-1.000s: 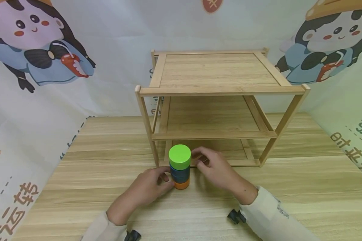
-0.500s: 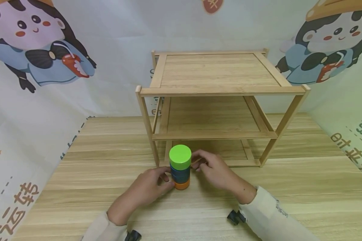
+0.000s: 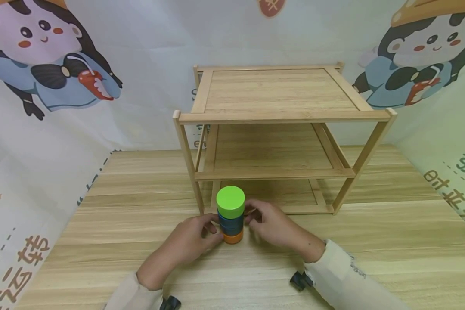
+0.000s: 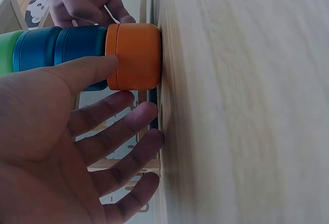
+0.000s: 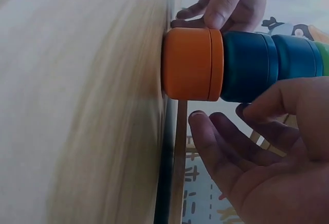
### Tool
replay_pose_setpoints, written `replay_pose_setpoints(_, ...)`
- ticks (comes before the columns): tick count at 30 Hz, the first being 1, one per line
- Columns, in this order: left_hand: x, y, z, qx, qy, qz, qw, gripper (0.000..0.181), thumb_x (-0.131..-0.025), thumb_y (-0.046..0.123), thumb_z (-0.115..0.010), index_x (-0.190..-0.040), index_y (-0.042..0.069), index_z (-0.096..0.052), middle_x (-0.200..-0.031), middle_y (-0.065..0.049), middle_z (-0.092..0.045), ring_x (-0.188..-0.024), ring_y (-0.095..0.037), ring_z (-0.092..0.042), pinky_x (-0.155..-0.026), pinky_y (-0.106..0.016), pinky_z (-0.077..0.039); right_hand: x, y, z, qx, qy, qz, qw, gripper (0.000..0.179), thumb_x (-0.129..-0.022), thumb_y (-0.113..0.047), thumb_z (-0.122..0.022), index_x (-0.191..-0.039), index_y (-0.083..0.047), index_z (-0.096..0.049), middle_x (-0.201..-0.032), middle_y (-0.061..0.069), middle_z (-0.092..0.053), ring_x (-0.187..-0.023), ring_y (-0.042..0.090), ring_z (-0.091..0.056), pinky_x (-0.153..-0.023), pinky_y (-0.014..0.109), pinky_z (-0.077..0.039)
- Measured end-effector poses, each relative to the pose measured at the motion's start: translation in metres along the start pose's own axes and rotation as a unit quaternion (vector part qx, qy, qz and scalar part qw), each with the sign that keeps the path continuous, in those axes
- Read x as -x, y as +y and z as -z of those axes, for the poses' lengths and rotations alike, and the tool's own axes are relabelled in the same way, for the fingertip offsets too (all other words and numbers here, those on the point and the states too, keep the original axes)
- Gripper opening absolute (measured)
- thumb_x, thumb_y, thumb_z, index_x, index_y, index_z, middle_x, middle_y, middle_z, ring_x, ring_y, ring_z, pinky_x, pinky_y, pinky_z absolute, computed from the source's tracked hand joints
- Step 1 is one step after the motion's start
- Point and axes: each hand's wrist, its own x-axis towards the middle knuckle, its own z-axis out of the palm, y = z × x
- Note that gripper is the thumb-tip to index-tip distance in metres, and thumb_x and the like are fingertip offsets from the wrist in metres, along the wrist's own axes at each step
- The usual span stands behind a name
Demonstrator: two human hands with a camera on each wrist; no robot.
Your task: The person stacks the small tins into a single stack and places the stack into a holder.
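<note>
A stack of small round lidded jars stands upright on the table. An orange jar is at the bottom, two dark blue jars are above it and a bright green jar is on top. To the left, my left hand has its thumb against the orange jar, with the fingers loosely spread behind and beside it. My right hand is at the right side, its relaxed fingers beside a blue jar. Whether those fingertips touch it, I cannot tell.
Just behind the stack stands a wooden shelf rack with three tiers. Printed white cloth with cartoon figures hangs around the back and sides. Tabletop extends to the left and right of the rack.
My right hand has lowered slightly along the stack, its fingers coming down beside the blue jars. The left hand and the jars have stayed in place.
</note>
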Motion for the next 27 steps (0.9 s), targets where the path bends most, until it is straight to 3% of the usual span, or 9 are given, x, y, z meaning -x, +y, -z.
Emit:
replay_pose_setpoints(10,-0.001,-0.0005,-0.0008,-0.004,0.001,0.002,1.0,0.024,-0.089,0.029,-0.076,-0.11,0.019,-0.07,-0.087,0.009,-0.068,-0.077,-0.006,-0.059,-0.075,-0.031,-0.05,-0.0003,0.0038,-0.0036,0.004,-0.026,0.01,0.9996,0.045,-0.086,0.006,-0.062,-0.131,0.005,-0.058,-0.115,0.015,-0.069,-0.1,0.023,-0.067,-0.085,0.027,-0.055)
replay_pose_setpoints(19,0.0,0.0009,0.0004,-0.001,0.008,-0.016,0.9998,0.021,-0.089,0.028,-0.076,-0.104,0.016,-0.07,-0.087,0.007,-0.069,-0.078,-0.005,-0.06,-0.074,-0.03,-0.051,-0.0019,0.0032,-0.0067,-0.029,-0.051,0.014,0.9982,0.046,-0.087,-0.002,-0.072,-0.13,0.004,-0.057,-0.117,0.018,-0.069,-0.102,0.024,-0.069,-0.084,0.028,-0.058)
replay_pose_setpoints(27,0.0003,0.0007,-0.0001,0.0,0.01,-0.03,0.9995,0.019,-0.09,0.026,-0.075,-0.104,0.014,-0.07,-0.087,0.007,-0.069,-0.078,-0.004,-0.06,-0.074,-0.028,-0.051,-0.003,0.0049,-0.0096,-0.011,-0.054,0.009,0.9984,0.049,-0.084,-0.009,-0.079,-0.128,0.0,-0.058,-0.117,0.016,-0.069,-0.1,0.021,-0.069,-0.082,0.029,-0.058)
